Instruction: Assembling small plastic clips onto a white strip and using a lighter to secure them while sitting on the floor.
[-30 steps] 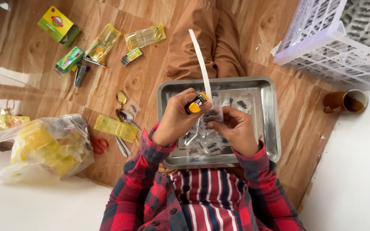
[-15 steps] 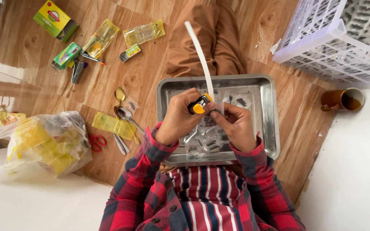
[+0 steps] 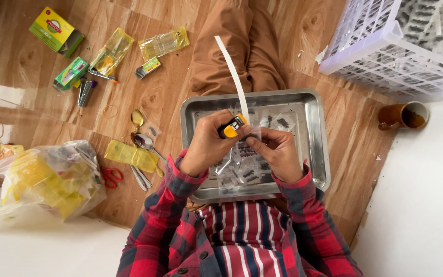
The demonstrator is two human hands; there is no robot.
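Observation:
My left hand (image 3: 208, 143) grips a small yellow and black stapler (image 3: 233, 126) over a metal tray (image 3: 316, 149) on my lap. My right hand (image 3: 278, 151) pinches a small clear plastic packet (image 3: 246, 150) right next to the stapler's mouth. A long white paper strip (image 3: 232, 72) rises from the spot between the two hands and leans away over my brown trousers. Several clear packets with dark contents lie in the tray under and beyond my hands.
On the wooden floor to the left lie yellow and green boxes (image 3: 56, 31), clear yellowish bags (image 3: 163, 43), spoons (image 3: 143, 141), red-handled scissors (image 3: 111, 177) and a big bag of yellow packets (image 3: 47, 179). A white basket (image 3: 401, 46) and a brown mug (image 3: 403, 115) stand at right.
Both hands stay over the tray with the stapler and packet. The white strip has swung slightly, and the view has shifted a little.

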